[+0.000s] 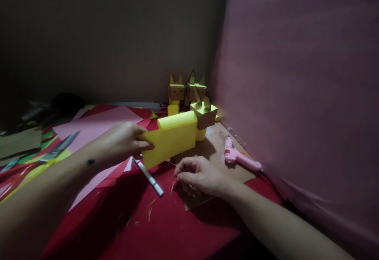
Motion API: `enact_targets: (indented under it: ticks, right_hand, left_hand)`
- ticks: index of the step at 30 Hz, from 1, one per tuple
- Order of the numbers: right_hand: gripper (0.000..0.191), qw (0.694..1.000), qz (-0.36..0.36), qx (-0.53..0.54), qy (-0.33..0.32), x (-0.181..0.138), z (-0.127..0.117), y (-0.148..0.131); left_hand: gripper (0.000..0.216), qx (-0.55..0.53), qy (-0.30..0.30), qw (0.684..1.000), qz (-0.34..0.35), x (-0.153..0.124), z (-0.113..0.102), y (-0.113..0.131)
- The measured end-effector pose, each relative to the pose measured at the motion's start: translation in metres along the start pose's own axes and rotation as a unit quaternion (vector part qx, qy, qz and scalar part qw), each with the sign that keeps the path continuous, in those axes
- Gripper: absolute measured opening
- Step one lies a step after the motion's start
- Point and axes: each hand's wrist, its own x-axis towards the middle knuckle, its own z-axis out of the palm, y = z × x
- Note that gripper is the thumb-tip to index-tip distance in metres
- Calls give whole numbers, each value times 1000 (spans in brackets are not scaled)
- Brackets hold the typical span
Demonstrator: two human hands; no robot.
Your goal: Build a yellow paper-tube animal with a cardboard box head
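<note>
While clamped in the left hand (126, 138), yellow paper (173, 144) beyond the half-curled right hand (203, 176).

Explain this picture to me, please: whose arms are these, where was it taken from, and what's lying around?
There is no machine here, just one person's bare hands. A single camera worn on the head looks forward and down. The left hand holds yellow paper, partly curled over along the top. The right hand is loosely curled; I can't tell whether it pinches anything small. On the red surface lie a white marker, a brown board with a pink glue gun on it, and, to the left, pink paper and scissors. Farther back stand three box-shaped figures with pointed ears.
</note>
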Motion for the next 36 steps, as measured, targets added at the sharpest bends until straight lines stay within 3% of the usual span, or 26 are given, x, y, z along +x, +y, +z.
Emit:
enact_targets:
  ticks: [8, 11, 13, 16, 24, 30, 36]
  right_hand:
    - [11, 1000, -8, -5, 4, 0, 0, 1]
    - [15, 997, -25, -52, 58, -1, 0, -1]
    - [18, 974, -84, -168, 127, -3, 1, -4]
    - [21, 906, -146, -357, 175, -2, 7, -9]
    - [24, 798, -102, -571, 164, 14, 28, -15]
    - [27, 784, -63, -598, 154, 25, 35, -24]
    - [24, 785, -66, -600, 143, 10, 39, -26]
  left_hand:
    - [20, 24, 3, 1000, 6, -4, 2, 2]
    - [24, 32, 13, 999, 15, -3, 3, -1]
    - [27, 35, 19, 999, 18, -2, 3, -4]
    - [32, 34, 23, 999, 26, -1, 3, -5]
    - [31, 46, 47, 997, 33, -10, 0, 15]
    - [29, 71, 46, 996, 27, -15, -1, 22]
    - [29, 74, 81, 993, 43, -9, 3, 13]
